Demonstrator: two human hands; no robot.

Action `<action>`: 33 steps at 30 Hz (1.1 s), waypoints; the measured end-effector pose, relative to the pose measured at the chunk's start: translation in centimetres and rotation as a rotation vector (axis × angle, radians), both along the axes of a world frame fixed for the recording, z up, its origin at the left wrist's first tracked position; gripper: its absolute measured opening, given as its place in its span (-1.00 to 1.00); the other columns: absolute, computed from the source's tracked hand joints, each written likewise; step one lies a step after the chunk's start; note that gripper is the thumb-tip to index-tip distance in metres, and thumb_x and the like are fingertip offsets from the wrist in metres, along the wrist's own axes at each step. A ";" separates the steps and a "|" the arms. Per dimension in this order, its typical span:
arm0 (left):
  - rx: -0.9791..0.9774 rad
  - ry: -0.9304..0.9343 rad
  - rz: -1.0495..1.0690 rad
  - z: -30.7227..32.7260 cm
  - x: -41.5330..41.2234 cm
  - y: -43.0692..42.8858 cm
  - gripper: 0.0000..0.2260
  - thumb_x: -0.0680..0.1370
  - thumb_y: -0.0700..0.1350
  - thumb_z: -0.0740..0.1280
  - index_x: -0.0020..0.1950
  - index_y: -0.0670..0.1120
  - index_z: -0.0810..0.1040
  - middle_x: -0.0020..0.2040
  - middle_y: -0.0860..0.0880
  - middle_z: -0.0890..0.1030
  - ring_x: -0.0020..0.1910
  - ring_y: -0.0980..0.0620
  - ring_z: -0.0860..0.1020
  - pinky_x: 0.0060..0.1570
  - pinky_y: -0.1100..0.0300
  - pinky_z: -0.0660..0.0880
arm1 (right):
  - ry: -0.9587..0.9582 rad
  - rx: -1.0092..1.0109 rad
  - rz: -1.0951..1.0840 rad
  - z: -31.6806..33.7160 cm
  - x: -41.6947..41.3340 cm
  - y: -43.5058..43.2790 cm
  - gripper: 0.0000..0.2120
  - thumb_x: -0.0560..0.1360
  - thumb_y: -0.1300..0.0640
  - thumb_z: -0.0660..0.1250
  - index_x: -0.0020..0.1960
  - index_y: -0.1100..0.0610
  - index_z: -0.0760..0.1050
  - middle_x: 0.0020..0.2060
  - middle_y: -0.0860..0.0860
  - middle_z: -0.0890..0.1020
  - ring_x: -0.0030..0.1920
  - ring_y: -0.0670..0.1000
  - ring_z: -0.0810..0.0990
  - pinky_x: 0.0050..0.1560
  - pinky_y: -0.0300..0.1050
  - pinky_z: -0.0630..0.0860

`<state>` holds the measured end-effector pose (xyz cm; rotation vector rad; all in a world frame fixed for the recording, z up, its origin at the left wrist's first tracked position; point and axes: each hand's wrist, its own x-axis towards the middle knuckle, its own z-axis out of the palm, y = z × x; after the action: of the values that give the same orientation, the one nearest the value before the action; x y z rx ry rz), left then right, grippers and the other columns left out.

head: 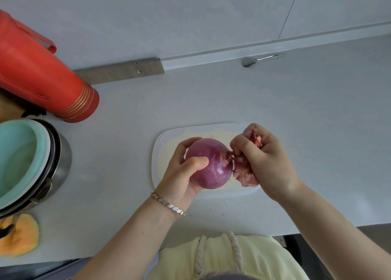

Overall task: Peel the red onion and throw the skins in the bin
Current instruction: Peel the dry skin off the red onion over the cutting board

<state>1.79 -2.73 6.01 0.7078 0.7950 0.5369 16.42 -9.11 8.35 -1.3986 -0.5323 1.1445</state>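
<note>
Pale yellow fabric [254,256] with a twisted cord lies nearest, at the grey counter's [127,114] front edge, on the near side of the white chopping board [167,140]. Well to the near left of the board sits a crumpled orange cloth [21,237]. Both bare forearms reach forward over the board's near edge, and a silver bracelet [169,204] circles the left wrist.

Above the board the left hand [179,176] cups the red onion [213,169] from below, fingers curled round it and thumb pressed across its glossy purple side. The onion is held over the middle of the board, not resting on it. The right hand [270,163], over the board's right end, is closed round a bunch of papery reddish skins [245,174] that meet the onion at its end; more skin shows inside the curled fingers.

Far left of the board stands the metal bin [63,153], open, with a pale green liner [17,153]. Beyond the board to the left is a red flask [42,78]. Behind the board, by the grey wall [190,15], lies a metal spoon [249,61].
</note>
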 end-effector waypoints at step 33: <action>0.307 0.458 0.098 0.8 0.2 0.5 -0.62 0.06 0.03 0.34 -0.13 0.15 0.52 0.01 -0.02 0.58 0.05 -0.13 0.57 0.05 -0.14 0.55 | -1.011 -0.002 0.683 1.1 0.0 0.7 -0.77 0.42 0.24 0.27 -0.36 0.12 0.28 -0.51 -0.10 0.30 -0.46 -0.03 0.27 -0.42 -0.21 0.23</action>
<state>1.95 -2.27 6.79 1.1026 1.1928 0.6010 16.47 -8.39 9.50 -1.8089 -1.8257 0.8494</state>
